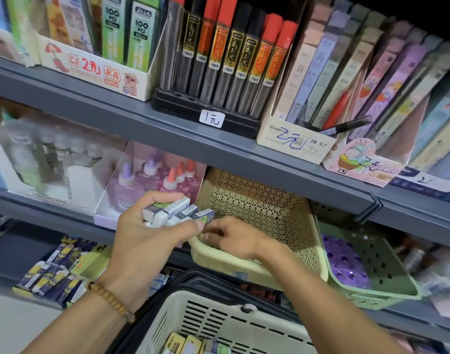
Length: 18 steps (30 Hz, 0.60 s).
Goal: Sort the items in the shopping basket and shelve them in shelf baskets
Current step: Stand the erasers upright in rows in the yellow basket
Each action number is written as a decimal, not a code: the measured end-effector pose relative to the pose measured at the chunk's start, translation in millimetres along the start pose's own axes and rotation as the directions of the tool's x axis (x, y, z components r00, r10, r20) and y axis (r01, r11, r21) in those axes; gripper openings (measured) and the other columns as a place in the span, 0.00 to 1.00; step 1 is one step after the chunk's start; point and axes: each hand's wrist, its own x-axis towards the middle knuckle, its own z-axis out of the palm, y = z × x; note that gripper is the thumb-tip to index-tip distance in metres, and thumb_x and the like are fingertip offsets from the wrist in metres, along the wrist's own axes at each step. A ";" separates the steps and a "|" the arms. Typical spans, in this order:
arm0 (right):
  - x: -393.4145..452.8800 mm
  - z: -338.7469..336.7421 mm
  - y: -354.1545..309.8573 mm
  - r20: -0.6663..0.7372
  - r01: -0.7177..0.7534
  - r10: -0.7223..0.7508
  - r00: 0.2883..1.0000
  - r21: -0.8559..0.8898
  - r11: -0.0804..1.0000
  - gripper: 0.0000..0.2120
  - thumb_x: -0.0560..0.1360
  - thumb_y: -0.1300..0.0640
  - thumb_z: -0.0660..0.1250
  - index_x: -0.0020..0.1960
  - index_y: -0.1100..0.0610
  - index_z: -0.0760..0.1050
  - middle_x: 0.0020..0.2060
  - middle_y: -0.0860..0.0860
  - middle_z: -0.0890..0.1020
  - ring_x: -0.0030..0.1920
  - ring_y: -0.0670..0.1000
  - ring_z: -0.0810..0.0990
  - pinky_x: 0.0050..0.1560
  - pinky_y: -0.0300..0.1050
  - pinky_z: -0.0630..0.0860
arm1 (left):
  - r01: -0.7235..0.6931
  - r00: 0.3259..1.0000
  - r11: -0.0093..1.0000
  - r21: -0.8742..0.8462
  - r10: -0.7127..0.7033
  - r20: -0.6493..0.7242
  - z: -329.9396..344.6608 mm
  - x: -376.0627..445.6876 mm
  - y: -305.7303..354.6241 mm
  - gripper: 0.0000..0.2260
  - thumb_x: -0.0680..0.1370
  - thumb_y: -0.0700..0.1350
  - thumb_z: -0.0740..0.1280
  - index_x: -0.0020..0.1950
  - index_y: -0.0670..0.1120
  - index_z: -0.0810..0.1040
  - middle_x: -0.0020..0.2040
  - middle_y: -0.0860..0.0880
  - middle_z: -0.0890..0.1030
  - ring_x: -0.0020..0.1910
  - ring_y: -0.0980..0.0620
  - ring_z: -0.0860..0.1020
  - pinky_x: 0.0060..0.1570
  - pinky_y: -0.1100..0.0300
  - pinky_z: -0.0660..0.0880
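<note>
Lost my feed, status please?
Left hand grips eraser boxes. Right hand reaches into beige shelf basket, fingers hidden. Nothing blocking.

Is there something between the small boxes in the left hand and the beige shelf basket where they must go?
Nothing visible blocks them. The left hand holds the small boxes beside the beige shelf basket; only the right hand lies over its front rim.

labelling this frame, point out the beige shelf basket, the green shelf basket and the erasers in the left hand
beige shelf basket (264, 208), head view, perforated back wall
green shelf basket (382, 261), head view, slotted right wall
erasers (167, 209), head view, top box's sleeve
left hand (144, 236), head view, back of hand
</note>
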 end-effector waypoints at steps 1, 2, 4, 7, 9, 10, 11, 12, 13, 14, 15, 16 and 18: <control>0.3 0.8 -0.2 0.022 -0.019 0.019 1.000 0.011 1.000 0.10 0.82 0.53 0.61 0.55 0.54 0.80 0.50 0.49 0.83 0.51 0.50 0.79 0.58 0.48 0.75 | -0.002 1.000 1.000 0.001 0.002 -0.002 -0.6 0.3 0.0 0.20 0.58 0.35 0.81 0.43 0.52 0.83 0.38 0.49 0.84 0.39 0.45 0.81 0.49 0.43 0.81; -0.1 1.2 0.8 0.031 -0.040 0.039 0.999 0.036 0.999 0.10 0.82 0.53 0.61 0.52 0.53 0.80 0.47 0.48 0.83 0.48 0.49 0.79 0.56 0.47 0.75 | -0.005 1.000 1.000 0.001 0.005 -0.004 -0.9 0.7 -0.1 0.19 0.59 0.34 0.81 0.43 0.52 0.83 0.37 0.49 0.84 0.39 0.46 0.81 0.49 0.43 0.81; -3.2 2.3 3.4 0.037 -0.051 0.049 0.998 0.067 0.996 0.10 0.82 0.54 0.60 0.52 0.51 0.81 0.44 0.46 0.81 0.44 0.46 0.77 0.52 0.44 0.74 | -0.004 1.000 1.000 0.002 0.004 -0.005 -1.1 1.2 0.5 0.19 0.59 0.35 0.81 0.43 0.52 0.83 0.37 0.49 0.84 0.39 0.46 0.81 0.49 0.45 0.81; -11.7 3.0 9.0 0.066 -0.043 0.037 0.997 0.101 0.994 0.10 0.82 0.54 0.61 0.55 0.50 0.81 0.44 0.47 0.83 0.43 0.47 0.79 0.51 0.47 0.78 | -0.001 1.000 1.000 0.003 0.001 0.003 -0.8 1.3 0.7 0.19 0.59 0.34 0.80 0.43 0.52 0.83 0.41 0.45 0.85 0.39 0.46 0.82 0.49 0.47 0.81; -19.3 -6.2 15.4 0.027 -0.070 0.066 0.997 0.205 0.976 0.08 0.82 0.55 0.61 0.55 0.46 0.78 0.44 0.45 0.82 0.41 0.50 0.82 0.46 0.47 0.80 | -0.006 1.000 1.000 -0.002 0.006 0.008 -1.2 0.4 0.3 0.19 0.59 0.34 0.80 0.43 0.52 0.83 0.42 0.44 0.84 0.38 0.46 0.81 0.48 0.49 0.82; -21.8 -14.0 20.5 -0.049 -0.098 0.113 0.992 0.242 0.965 0.08 0.81 0.56 0.62 0.54 0.44 0.77 0.45 0.44 0.81 0.42 0.52 0.83 0.44 0.46 0.80 | -0.012 1.000 1.000 -0.001 0.012 0.010 -1.7 -0.1 0.0 0.18 0.60 0.34 0.80 0.43 0.53 0.83 0.42 0.44 0.84 0.38 0.46 0.81 0.47 0.50 0.82; -24.5 -22.4 27.1 -0.148 -0.119 0.159 0.976 0.247 0.962 0.09 0.80 0.58 0.64 0.52 0.44 0.76 0.45 0.45 0.81 0.42 0.51 0.82 0.43 0.43 0.80 | -0.019 1.000 1.000 0.000 0.019 0.015 -2.4 -0.6 0.0 0.18 0.60 0.35 0.79 0.42 0.53 0.83 0.41 0.44 0.85 0.38 0.46 0.81 0.45 0.52 0.82; -26.7 -29.5 34.0 -0.227 -0.143 0.191 0.955 0.212 0.967 0.10 0.78 0.61 0.66 0.50 0.46 0.77 0.45 0.45 0.81 0.44 0.50 0.82 0.43 0.40 0.80 | -0.023 1.000 1.000 0.000 0.023 0.018 -3.0 -0.9 0.1 0.17 0.60 0.35 0.79 0.42 0.53 0.83 0.40 0.44 0.85 0.37 0.46 0.82 0.43 0.54 0.82; -28.4 -33.6 39.7 -0.240 -0.176 0.209 0.948 0.155 0.972 0.09 0.77 0.61 0.67 0.48 0.47 0.77 0.45 0.46 0.82 0.45 0.49 0.82 0.44 0.39 0.79 | -0.024 1.000 1.000 -0.002 0.024 0.019 -3.4 -0.8 0.8 0.17 0.60 0.36 0.79 0.42 0.53 0.83 0.40 0.45 0.85 0.37 0.47 0.82 0.42 0.56 0.82; -29.3 -34.0 42.5 -0.185 -0.204 0.220 0.958 0.104 0.973 0.06 0.76 0.59 0.69 0.46 0.48 0.78 0.44 0.47 0.82 0.45 0.48 0.83 0.45 0.40 0.80 | -0.023 1.000 1.000 -0.005 0.023 0.017 -3.8 -0.2 1.4 0.17 0.60 0.36 0.79 0.42 0.53 0.83 0.39 0.46 0.85 0.37 0.48 0.82 0.41 0.55 0.82; -28.9 -30.1 43.1 -0.086 -0.221 0.227 0.970 0.074 0.972 0.04 0.75 0.57 0.70 0.44 0.49 0.78 0.42 0.47 0.82 0.44 0.48 0.83 0.47 0.44 0.81 | -0.019 1.000 1.000 -0.010 0.019 0.015 -3.9 0.7 2.0 0.17 0.59 0.36 0.79 0.42 0.52 0.83 0.39 0.47 0.85 0.37 0.49 0.82 0.42 0.54 0.82; -27.4 -23.9 41.6 0.008 -0.234 0.234 0.972 0.045 0.971 0.04 0.74 0.54 0.71 0.42 0.49 0.77 0.39 0.47 0.81 0.43 0.48 0.82 0.51 0.47 0.80 | -0.014 1.000 1.000 -0.017 0.014 0.013 -3.7 1.7 2.3 0.17 0.60 0.36 0.79 0.42 0.52 0.83 0.39 0.48 0.85 0.38 0.49 0.82 0.44 0.53 0.82; -21.8 -12.2 38.5 0.068 -0.235 0.238 0.969 -0.054 0.971 0.07 0.72 0.50 0.73 0.41 0.48 0.75 0.37 0.45 0.78 0.40 0.47 0.78 0.51 0.47 0.77 | -0.011 1.000 1.000 -0.027 0.011 0.016 -1.9 2.6 2.7 0.16 0.60 0.35 0.79 0.43 0.51 0.83 0.39 0.48 0.85 0.38 0.50 0.82 0.44 0.53 0.82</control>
